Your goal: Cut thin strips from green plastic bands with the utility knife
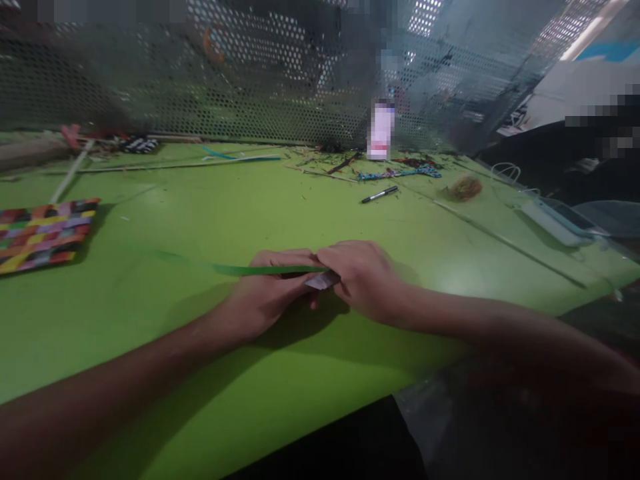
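Note:
My left hand (267,287) and my right hand (363,277) meet over the middle of the green table, both closed. Between them shows a small greyish-purple flat piece (323,280), with the left thumb against its near side. A long, thin green strip (270,270) runs from the right fingers across the top of my left hand and trails off to the left, its far end blurred. The right fingertips pinch the strip close to the grey piece. How the strip and the piece are joined is hidden by the fingers.
A multicoloured woven piece (47,233) lies at the left. Toward the back are a black pen (380,195), a patterned blue band (400,173), scattered scraps and a pale bottle-like object (381,130). On the right are a long thin stick (510,243), a brown fibre bundle (464,189) and a white device (553,223).

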`<action>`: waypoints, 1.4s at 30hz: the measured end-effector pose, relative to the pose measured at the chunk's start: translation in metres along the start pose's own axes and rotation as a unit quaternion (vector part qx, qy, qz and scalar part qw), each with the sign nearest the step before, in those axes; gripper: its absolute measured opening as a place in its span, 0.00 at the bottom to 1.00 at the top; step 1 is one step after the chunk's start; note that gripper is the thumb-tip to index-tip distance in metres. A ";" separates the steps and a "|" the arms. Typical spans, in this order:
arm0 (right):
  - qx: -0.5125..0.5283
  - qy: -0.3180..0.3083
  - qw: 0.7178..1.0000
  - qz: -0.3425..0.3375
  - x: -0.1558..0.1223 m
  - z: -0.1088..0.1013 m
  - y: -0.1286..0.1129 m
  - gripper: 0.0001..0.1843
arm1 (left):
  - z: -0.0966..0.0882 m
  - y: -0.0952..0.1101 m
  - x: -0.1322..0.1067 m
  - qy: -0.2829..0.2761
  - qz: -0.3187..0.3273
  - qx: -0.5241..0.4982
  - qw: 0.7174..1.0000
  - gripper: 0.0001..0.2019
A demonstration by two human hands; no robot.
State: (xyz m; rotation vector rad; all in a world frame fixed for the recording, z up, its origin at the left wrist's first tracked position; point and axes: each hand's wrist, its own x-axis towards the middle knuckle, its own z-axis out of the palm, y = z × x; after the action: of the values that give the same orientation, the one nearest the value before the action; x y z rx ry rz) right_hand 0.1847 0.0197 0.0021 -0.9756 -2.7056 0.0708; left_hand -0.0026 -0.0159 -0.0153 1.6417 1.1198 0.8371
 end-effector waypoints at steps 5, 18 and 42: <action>-0.003 -0.019 0.999 0.029 0.003 -0.002 -0.004 0.08 | -0.001 0.003 0.000 -0.006 0.022 0.007 1.000 0.18; 0.209 -0.043 0.974 -0.082 0.011 -0.046 0.036 0.11 | 0.005 0.002 0.003 0.034 -0.126 -0.013 0.991 0.25; -0.162 -0.090 0.972 -0.147 0.060 -0.049 0.021 0.10 | 0.006 -0.010 0.006 -0.041 -0.006 -0.112 0.993 0.11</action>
State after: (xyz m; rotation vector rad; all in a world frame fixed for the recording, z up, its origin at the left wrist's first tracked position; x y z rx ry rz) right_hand 0.1665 0.0717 0.0602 -0.6584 -3.0628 -0.3681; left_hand 0.0024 -0.0105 -0.0267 1.4679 0.9434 0.8477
